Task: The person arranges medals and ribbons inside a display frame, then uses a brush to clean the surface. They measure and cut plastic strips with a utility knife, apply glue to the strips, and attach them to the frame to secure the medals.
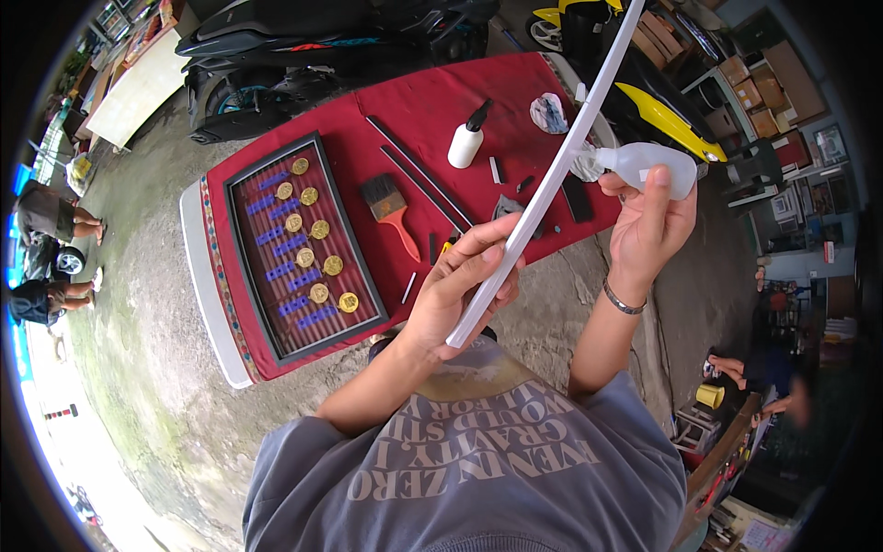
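My left hand (464, 285) is closed round the lower part of a long white strip (547, 189), which slants up and away to the right past the table's far edge. In my right hand (651, 225) is a translucent squeeze bottle (658, 167), tipped on its side with its nozzle end pointing left at the strip. Whether the nozzle touches the strip I cannot tell. Left of my hands, a dark-framed display case (255, 265) lies on the table, with several gold medals (320, 229) on blue-purple ribbons in it.
A red cloth (414, 101) covers the table. On it are a paintbrush (391, 213), dark strips (425, 187), a white bottle with a black cap (466, 135) and a crumpled rag (548, 113). Beyond stands a black motorcycle (322, 55). Other people (55, 216) are at far left.
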The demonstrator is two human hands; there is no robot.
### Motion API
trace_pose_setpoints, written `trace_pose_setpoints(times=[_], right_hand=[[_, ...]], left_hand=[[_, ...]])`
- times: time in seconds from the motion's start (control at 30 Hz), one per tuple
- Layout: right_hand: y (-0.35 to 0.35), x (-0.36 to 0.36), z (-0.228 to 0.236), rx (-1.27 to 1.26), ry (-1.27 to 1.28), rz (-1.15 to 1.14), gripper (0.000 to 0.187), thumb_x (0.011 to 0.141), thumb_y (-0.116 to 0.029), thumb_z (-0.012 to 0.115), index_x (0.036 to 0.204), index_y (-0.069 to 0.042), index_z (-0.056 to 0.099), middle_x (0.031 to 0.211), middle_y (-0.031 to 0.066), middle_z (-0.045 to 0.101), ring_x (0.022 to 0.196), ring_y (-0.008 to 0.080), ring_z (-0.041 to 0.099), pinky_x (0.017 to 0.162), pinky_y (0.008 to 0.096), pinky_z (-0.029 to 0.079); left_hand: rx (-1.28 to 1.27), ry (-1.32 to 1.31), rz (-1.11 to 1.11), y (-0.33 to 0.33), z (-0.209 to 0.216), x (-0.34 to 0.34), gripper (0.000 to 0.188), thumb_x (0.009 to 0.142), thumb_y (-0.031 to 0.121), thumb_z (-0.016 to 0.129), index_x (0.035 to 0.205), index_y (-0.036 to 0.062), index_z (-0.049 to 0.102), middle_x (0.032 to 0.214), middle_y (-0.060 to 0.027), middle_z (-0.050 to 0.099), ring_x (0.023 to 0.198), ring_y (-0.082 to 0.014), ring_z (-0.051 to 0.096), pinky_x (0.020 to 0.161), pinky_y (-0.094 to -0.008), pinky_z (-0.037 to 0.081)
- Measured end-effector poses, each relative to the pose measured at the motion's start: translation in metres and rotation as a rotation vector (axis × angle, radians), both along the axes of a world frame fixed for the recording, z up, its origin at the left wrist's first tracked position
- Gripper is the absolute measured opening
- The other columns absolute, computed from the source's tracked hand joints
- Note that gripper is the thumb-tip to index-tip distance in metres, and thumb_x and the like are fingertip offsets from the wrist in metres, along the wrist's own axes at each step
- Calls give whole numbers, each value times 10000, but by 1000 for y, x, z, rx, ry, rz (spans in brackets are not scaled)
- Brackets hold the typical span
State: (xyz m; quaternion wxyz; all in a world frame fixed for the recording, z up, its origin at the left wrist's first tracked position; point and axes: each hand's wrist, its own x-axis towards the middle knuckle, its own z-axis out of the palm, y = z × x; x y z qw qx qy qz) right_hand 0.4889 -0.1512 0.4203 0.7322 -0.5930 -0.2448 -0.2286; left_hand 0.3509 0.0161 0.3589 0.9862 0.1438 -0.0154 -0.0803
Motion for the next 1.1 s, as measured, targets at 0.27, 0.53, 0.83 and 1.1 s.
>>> trace_pose_setpoints(times=[0.27,0.53,0.83,1.1], right_hand=[[-7,19,9,-18,-48,11,278,1012,-188,576,1144,52,527,966,190,678,690,247,713,607,316,607],[-13,36,17,-4,-58,-23,279,1011,-192,585,1134,55,543,967,179,677,724,241,710,623,320,604],[-16,59,27,71,-61,-68,275,990,-179,621,1101,49,513,906,177,682,652,245,714,597,317,612],[-22,79,36,79,-104,-95,305,978,-195,646,1083,60,517,881,169,694,636,252,719,589,315,607]], left_hand=[[17,-44,4,-3,-3,1,437,1018,188,555,1435,67,502,1025,-81,596,772,-137,486,698,-282,415],[34,-38,-2,-3,-2,1,450,1010,194,566,1435,60,504,1023,-87,592,768,-137,488,684,-277,416],[55,-39,-6,-3,0,2,460,997,201,580,1432,65,514,1012,-86,587,773,-131,515,674,-275,414],[52,-24,-5,-3,0,2,451,986,195,598,1414,70,534,1010,-91,602,761,-133,515,666,-268,408]])
